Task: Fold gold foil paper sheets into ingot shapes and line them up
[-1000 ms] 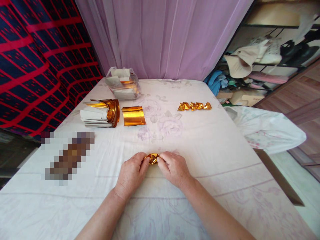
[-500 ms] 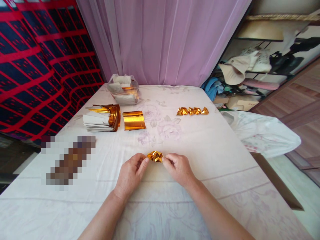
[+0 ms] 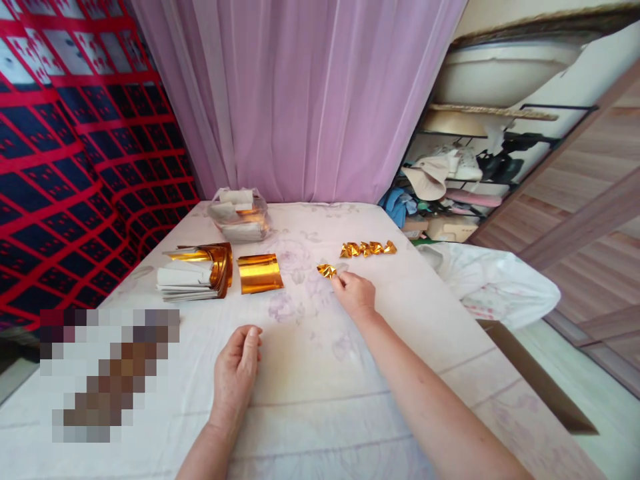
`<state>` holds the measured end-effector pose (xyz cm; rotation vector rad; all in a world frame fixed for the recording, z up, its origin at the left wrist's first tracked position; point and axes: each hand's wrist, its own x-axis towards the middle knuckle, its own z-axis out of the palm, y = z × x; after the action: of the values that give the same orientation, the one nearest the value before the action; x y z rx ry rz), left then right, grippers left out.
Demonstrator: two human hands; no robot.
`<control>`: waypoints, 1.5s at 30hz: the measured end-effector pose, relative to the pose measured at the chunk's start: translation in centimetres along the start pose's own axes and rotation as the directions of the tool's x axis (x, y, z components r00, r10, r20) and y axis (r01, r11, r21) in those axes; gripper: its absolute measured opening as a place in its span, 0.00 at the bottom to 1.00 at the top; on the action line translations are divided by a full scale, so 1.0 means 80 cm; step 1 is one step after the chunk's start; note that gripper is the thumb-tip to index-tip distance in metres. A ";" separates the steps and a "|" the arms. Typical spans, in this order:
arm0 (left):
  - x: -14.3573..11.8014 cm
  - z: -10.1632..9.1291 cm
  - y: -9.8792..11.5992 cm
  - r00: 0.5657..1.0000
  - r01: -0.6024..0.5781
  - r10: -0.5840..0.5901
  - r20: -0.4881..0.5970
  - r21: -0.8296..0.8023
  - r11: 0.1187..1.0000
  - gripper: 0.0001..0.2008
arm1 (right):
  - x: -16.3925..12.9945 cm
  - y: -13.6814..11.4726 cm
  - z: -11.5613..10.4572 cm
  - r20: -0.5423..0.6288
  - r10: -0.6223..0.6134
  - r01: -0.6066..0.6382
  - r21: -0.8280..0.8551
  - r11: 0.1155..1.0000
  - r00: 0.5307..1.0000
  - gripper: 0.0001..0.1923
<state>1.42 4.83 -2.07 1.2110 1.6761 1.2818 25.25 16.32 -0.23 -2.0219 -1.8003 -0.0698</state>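
Note:
My right hand [image 3: 356, 292] is over the middle of the table, pinching one end of a candy in shiny gold foil [image 3: 327, 271] with its thumb and fingers. The wrapper is crinkled and twisted. Nearer to me, on the left, my left hand [image 3: 238, 363] rests by the tablecloth with curled fingers and the thumb laid along them; nothing shows in it. A short row of twisted gold-wrapped candies [image 3: 368, 249] lies just beyond my right hand. Left of the held candy is a flat gold foil sheet [image 3: 260, 273], beside a folded stack of foil wrappers [image 3: 193, 275] with pale undersides.
A clear plastic bag [image 3: 239, 215] of more wrappers stands at the back left. A pixelated brown patch [image 3: 115, 373] covers something at the left edge. Purple curtain [image 3: 300, 100] hangs behind the table; a white bag [image 3: 500, 280] and loaded shelves [image 3: 465, 180] are on the right.
My right hand has carried the candy forward, toward the row. My left hand has let go of it and moved left. The view has tilted up and shifted right.

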 end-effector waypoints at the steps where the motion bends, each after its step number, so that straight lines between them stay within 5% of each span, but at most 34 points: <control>1: 0.001 0.000 -0.002 1.000 0.001 -0.001 -0.003 0.001 1.000 0.26 | 0.013 0.000 0.006 -0.007 0.020 -0.020 -0.018 1.000 1.000 0.15; 13: 0.000 0.005 -0.015 0.993 -0.117 0.117 0.009 0.089 0.989 0.22 | 0.084 -0.006 0.048 -0.012 0.188 -0.188 -0.108 0.976 0.982 0.19; 24: 0.001 0.006 -0.014 0.993 -0.116 0.113 0.038 0.101 0.988 0.20 | 0.085 -0.002 0.046 -0.012 0.290 -0.289 -0.142 0.947 0.957 0.19; 36: -0.001 0.006 -0.006 0.994 -0.100 0.096 0.047 0.108 0.989 0.19 | 0.079 0.004 0.038 0.007 0.261 -0.256 -0.166 0.952 0.965 0.21; 45: 0.003 0.007 -0.009 0.998 -0.057 0.057 0.018 0.004 0.998 0.21 | 0.064 -0.001 0.044 0.097 0.048 -0.031 -0.168 0.985 0.994 0.24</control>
<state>1.68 5.18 -2.90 1.2773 1.6431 1.2990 25.14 22.36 -1.74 -2.2122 -1.8700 -0.1117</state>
